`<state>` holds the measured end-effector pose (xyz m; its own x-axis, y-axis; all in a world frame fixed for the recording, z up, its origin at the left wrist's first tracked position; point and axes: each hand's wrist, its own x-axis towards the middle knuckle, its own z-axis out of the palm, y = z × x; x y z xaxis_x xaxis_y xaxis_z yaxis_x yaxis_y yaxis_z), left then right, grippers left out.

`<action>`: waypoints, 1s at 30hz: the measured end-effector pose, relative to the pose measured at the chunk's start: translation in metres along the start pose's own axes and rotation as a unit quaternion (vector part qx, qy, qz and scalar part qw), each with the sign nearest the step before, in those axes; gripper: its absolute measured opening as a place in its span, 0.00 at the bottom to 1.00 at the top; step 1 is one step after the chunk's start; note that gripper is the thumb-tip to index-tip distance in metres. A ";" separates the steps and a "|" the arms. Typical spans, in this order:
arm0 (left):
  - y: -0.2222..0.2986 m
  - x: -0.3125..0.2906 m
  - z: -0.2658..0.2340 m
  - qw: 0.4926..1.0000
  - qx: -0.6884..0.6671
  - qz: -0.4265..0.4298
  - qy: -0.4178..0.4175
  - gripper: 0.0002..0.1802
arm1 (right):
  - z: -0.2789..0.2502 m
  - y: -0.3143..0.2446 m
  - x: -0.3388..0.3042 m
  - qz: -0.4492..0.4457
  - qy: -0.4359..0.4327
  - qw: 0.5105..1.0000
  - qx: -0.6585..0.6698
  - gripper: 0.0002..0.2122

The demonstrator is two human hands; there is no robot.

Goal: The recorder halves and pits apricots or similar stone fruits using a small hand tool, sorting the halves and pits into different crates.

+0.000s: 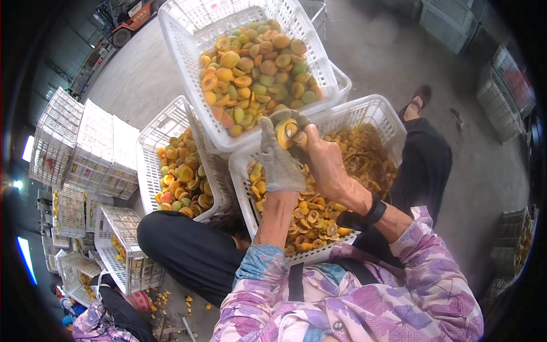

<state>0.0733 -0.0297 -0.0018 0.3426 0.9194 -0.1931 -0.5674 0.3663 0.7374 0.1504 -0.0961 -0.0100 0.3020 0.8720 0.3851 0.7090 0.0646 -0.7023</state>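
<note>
Over the near crate, my left hand [280,162], in a grey work glove, is closed around a halved apricot [286,133] with its cut face showing. Close against the fruit is my right hand [326,162], bare and with its fingers curled; what it grips is hidden. Beyond my hands, a white slatted crate [174,43] holds whole and halved apricots [256,74]. Under my hands, between my legs, another white crate [393,117] contains yellow-brown apricot pieces and halves [313,219].
To the left, a third white crate [147,182] is filled with apricot halves [185,176]. Stacked white crates [94,142] stand farther left, others [501,102] along the right. Fruit scraps [159,299] litter the floor near another person's leg [122,310]. An orange forklift [134,23] stands far back.
</note>
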 end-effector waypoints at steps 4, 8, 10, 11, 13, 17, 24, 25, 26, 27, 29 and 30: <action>0.000 0.002 0.001 1.000 -0.016 -0.009 0.021 0.28 | 0.006 0.007 0.001 0.013 -0.003 1.000 -0.015 0.15; 0.015 -0.010 0.018 0.998 0.022 0.017 0.048 0.25 | -0.003 0.002 0.006 0.023 -0.038 0.998 -0.044 0.15; 0.016 -0.008 0.017 0.997 0.037 0.017 0.059 0.24 | -0.005 0.001 0.007 0.039 -0.064 0.996 -0.056 0.15; 0.014 -0.005 0.012 0.998 0.024 0.010 0.055 0.24 | -0.005 -0.002 0.008 0.048 -0.075 0.994 -0.061 0.15; 0.007 0.005 -0.001 0.999 0.007 0.008 0.041 0.25 | -0.005 -0.001 0.009 0.018 -0.082 0.996 -0.025 0.14; -0.002 0.014 -0.014 0.999 -0.025 -0.008 0.041 0.27 | -0.001 0.009 0.011 -0.053 -0.066 0.994 0.071 0.12; 0.013 0.006 -0.006 0.999 -0.015 0.051 0.001 0.23 | 0.010 0.009 0.017 0.019 -0.016 0.985 0.169 0.09; 0.011 0.007 -0.008 0.999 -0.019 0.045 -0.005 0.23 | 0.005 0.010 0.018 0.047 -0.028 0.974 0.220 0.09; 0.012 0.008 -0.009 0.999 -0.025 0.041 -0.010 0.23 | 0.000 0.008 0.021 0.074 -0.038 0.959 0.271 0.08; 0.010 0.008 -0.011 0.999 -0.013 0.036 -0.018 0.23 | -0.004 0.004 0.024 0.102 -0.047 0.941 0.320 0.08; 0.002 0.010 -0.015 0.998 0.025 0.039 -0.042 0.23 | -0.022 -0.003 0.026 0.167 -0.119 0.866 0.455 0.11; -0.002 0.010 -0.016 0.996 0.050 0.047 -0.057 0.22 | -0.023 -0.002 0.028 0.171 -0.121 0.870 0.445 0.14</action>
<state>0.0661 -0.0185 -0.0151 0.3779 0.9245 -0.0502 -0.5256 0.2589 0.8104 0.1724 -0.0829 0.0159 0.1784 0.9840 0.0008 -0.2039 0.0378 -0.9783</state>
